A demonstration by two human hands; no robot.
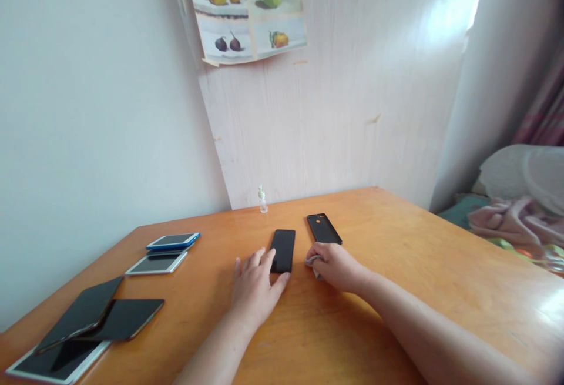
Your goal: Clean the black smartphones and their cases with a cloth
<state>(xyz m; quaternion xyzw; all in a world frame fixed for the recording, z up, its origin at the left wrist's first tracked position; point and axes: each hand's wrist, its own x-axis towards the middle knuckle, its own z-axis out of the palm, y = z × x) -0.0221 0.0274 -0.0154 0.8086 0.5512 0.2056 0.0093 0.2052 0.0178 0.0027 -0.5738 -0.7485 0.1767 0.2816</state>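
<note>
A black smartphone (283, 251) lies flat on the wooden table, dark screen up. My left hand (257, 282) rests at its left side and near corner, fingers spread, the thumb by the bottom edge. To the right of the phone, my right hand (331, 263) is closed around a crumpled whitish-grey cloth (318, 275), only bits of which show between and below the fingers. Just beyond that hand lies an empty black phone case (325, 228), its inside facing up. Farther back stands a small clear spray bottle (263, 201) with a pale green top.
On the table's left side (194, 314) are a blue-edged phone (174, 240) over a white device (157, 263), and nearer, dark tablets (83, 308) overlapping a white-framed tablet (61, 364). A board with fruit pictures (247, 12) leans behind the table. Bedding (524, 220) lies at the right.
</note>
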